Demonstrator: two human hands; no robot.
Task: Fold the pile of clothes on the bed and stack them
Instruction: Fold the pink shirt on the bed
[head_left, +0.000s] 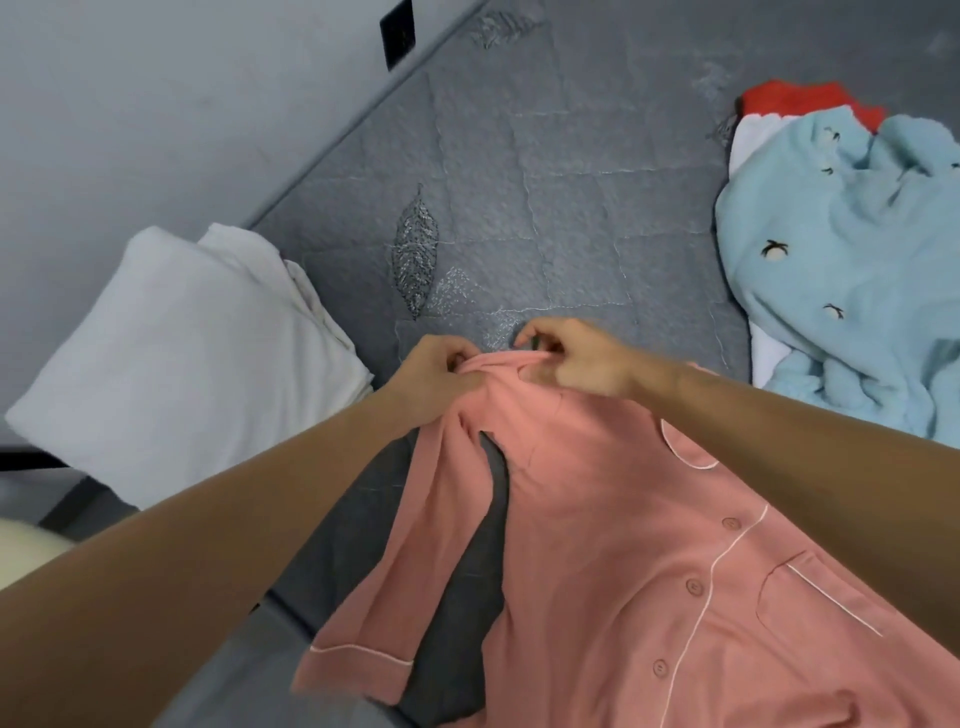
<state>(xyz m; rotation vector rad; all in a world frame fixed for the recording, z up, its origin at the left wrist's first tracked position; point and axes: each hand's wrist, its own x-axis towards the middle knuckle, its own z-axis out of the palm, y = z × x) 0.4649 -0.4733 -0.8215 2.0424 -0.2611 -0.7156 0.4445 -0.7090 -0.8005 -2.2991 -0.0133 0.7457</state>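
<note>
The grey quilted bed (545, 197) fills the middle of the frame, with a wide bare stretch running from the hands up to the top edge; its left border meets the wall (156, 104) along a diagonal from centre left to top centre. A folded white stack (187, 364) sits at the left edge of the bed, and a loose pile with a light blue garment (857, 260) over white and red pieces lies at the right edge. The pink button-up shirt (649, 571) spreads from centre to lower right, one sleeve hanging toward the bottom. The left hand (436, 379) and right hand (576, 358), close together at centre, each pinch the shirt's top edge with curled fingers.
</note>
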